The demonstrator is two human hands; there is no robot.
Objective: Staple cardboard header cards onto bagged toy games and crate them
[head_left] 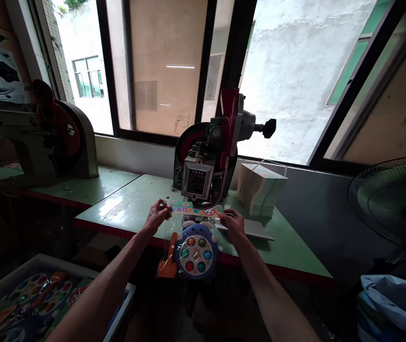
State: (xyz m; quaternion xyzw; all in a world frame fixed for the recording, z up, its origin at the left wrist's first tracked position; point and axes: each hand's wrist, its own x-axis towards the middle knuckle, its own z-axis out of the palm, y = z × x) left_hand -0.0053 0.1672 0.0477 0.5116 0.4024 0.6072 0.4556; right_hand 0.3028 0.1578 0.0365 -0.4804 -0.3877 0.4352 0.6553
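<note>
A printed header card [192,209] stretches between my two hands under the head of a stapling machine [203,161]. My left hand [159,213] pinches its left end, and my right hand [231,221] grips its right end. Below the card hangs a clear bag with a blue round toy [197,251] that has several coloured buttons, and an orange toy hammer [169,259] beside it. The bag hangs over the table's front edge. The machine's head hides part of the card's upper edge.
A tied stack of cards [261,190] stands right of the machine, with flat cards [256,229] on the green table [288,247]. A white crate [129,297] of bagged toys sits lower left. A second machine [63,137] is at left, a fan [395,204] at right.
</note>
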